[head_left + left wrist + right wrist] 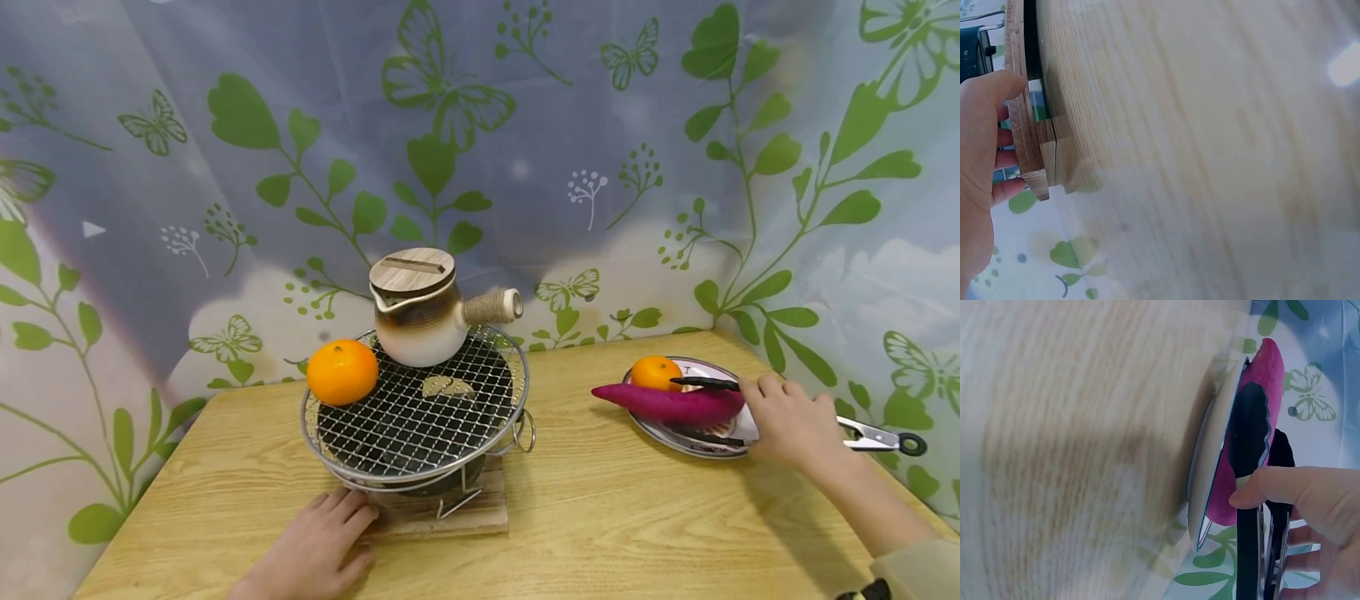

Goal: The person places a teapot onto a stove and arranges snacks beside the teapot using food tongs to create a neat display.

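Note:
My right hand grips a pair of kitchen tongs around their middle, thumb on one side and fingers on the other. The dark scalloped tips of the tongs lie along both sides of a purple sweet potato. It rests across an oval plate, its pointed end past the rim, with an orange behind it. My left hand holds the wooden base under a round tabletop grill; in the left wrist view the thumb presses the board's edge.
On the grill mesh stand a side-handled clay pot with a wooden lid and another orange. A slice-like pale piece shows near the pot. A metal ring handle sticks out right. Patterned cloth hangs behind the table.

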The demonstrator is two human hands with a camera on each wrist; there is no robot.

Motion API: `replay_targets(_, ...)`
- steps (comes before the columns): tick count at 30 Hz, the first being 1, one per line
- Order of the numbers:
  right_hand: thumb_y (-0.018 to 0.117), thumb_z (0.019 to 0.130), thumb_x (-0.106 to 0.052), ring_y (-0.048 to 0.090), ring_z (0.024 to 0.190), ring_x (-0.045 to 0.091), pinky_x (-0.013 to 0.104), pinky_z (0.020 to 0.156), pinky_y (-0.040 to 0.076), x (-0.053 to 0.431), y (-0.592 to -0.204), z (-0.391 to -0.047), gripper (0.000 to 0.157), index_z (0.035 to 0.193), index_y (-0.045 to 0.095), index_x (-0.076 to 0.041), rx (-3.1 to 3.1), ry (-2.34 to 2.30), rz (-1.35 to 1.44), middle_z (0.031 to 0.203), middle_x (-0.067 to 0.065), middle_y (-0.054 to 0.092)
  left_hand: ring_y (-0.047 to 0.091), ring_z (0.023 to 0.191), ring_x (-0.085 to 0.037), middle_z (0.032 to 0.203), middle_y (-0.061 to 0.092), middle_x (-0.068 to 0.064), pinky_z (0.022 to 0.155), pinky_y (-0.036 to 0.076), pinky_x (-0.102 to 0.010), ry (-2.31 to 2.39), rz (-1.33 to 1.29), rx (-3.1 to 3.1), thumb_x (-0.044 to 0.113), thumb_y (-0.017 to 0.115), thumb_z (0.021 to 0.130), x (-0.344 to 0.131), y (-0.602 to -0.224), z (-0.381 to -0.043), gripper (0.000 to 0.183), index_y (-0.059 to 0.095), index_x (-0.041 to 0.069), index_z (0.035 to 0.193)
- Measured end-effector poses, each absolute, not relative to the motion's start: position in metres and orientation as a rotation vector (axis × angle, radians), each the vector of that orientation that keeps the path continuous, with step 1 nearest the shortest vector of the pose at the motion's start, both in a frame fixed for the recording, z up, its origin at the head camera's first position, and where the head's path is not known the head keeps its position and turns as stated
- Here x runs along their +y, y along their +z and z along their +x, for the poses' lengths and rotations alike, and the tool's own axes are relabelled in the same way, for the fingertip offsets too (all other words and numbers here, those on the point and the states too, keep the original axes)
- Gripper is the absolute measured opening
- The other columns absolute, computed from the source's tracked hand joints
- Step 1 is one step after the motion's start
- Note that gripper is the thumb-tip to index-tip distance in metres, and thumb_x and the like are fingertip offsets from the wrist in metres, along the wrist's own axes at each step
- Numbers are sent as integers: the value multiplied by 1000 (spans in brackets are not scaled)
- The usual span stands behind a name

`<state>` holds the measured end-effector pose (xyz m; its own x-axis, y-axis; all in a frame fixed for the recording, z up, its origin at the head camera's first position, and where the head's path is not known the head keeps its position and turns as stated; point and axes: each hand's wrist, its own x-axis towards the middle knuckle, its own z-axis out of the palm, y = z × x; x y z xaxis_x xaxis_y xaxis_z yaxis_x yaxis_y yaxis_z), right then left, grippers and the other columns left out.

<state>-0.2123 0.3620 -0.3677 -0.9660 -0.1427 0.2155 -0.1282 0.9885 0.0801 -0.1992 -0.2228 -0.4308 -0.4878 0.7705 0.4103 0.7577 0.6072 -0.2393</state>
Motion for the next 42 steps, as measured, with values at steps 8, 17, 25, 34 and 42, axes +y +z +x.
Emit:
replay_targets(8,85,50,-21,48,91,43,59,61,35,366,-367,-214,82,119,48,5,-2840,-158,222,105,23,49,53,90,-18,100,55,0,73,48,-37,51,-1219,-2359,33,70,71,-223,-431,-200,38,60,14,103)
replay_targets(17,83,53,-15,49,87,41,55,59,36,369,-366,-215,76,119,51,1,-2775,-224,285,102,17,51,53,94,-21,102,56,-2,74,48,-38,70,-1206,-2349,34,69,70,-224,-430,-201,40,60,14,103)
replay_targets(25,83,53,-16,51,86,40,55,59,38,371,-365,-213,73,118,53,-1,-2769,-228,295,103,16,52,53,91,-19,101,55,-1,71,48,-37,81,-1217,-2354,35,70,72,-224,-430,-200,39,60,14,104)
replay_targets(34,79,58,-17,51,95,41,56,62,40,370,-357,-205,68,120,54,-2,-2763,-158,277,112,19,54,53,92,-20,100,55,-1,73,48,-37,52,-1215,-2336,34,69,71,-223,-430,-201,38,60,14,103)
replay_targets(42,81,59,-24,52,92,39,47,53,39,365,-338,-198,74,123,52,-2,-2756,-175,271,116,19,53,53,92,-20,100,55,-1,72,48,-37,57,-1219,-2332,34,69,71,-223,-430,-200,39,60,14,103)
